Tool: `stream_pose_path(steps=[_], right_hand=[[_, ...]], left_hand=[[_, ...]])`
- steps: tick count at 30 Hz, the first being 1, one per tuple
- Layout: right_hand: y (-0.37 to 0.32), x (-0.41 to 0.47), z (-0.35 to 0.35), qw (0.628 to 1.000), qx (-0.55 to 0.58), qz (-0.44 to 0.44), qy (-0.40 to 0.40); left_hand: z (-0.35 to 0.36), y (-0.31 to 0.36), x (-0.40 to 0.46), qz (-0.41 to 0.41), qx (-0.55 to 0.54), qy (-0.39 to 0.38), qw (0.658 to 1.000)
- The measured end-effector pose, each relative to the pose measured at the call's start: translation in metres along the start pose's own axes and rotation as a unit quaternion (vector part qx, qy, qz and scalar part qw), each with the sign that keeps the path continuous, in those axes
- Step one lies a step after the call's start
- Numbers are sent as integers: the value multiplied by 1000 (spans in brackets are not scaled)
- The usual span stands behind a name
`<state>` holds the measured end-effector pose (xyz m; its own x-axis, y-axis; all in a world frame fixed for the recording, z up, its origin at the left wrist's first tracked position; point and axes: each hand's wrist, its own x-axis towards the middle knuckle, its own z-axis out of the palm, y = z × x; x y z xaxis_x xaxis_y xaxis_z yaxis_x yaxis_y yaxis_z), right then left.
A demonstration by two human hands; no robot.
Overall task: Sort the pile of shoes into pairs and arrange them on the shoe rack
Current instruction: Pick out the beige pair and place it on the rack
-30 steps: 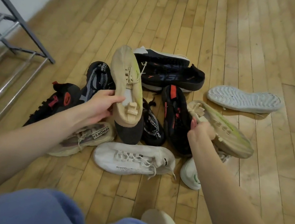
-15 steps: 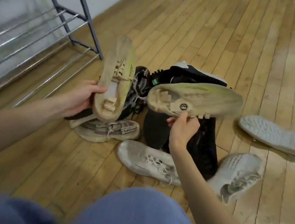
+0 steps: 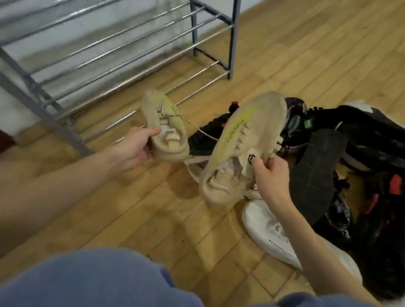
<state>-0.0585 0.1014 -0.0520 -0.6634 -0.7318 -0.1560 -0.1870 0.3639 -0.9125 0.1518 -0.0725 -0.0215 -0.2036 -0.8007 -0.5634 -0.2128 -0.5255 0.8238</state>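
My left hand grips the heel end of a beige sneaker with a yellow-green stripe, toe pointing away. The matching beige sneaker is gripped at its collar by my right hand and hangs above the floor. Both shoes are held in the air between the shoe pile on the right and the metal shoe rack at the upper left. The rack's chrome bars carry no shoes where I can see them.
Black sneakers with red accents, a dark upturned sole and a white sneaker lie on the wooden floor at the right. My knees in blue trousers fill the bottom. A white wall stands behind the rack.
Both hands have carried the beige sneakers leftward away from the pile, toward the rack. My view has turned left, so the rack fills more of the frame. The right shoe now points away instead of sideways.
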Motion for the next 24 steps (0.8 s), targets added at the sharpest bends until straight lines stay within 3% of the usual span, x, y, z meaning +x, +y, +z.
stream_pose_path(steps=[6, 12, 19, 24], right_hand=[[-35, 8, 69, 992, -79, -37, -94], [-61, 13, 118, 983, -130, -42, -121], [-91, 21, 141, 970, -185, -25, -155], [-98, 50, 161, 954, -228, -41, -188]], left_hand=[[-52, -23, 25, -32, -24, 18, 999], [-89, -19, 44, -29, -26, 18, 999], [-98, -8, 59, -86, -117, 2, 989], [-100, -17, 84, -66, -149, 7, 987]])
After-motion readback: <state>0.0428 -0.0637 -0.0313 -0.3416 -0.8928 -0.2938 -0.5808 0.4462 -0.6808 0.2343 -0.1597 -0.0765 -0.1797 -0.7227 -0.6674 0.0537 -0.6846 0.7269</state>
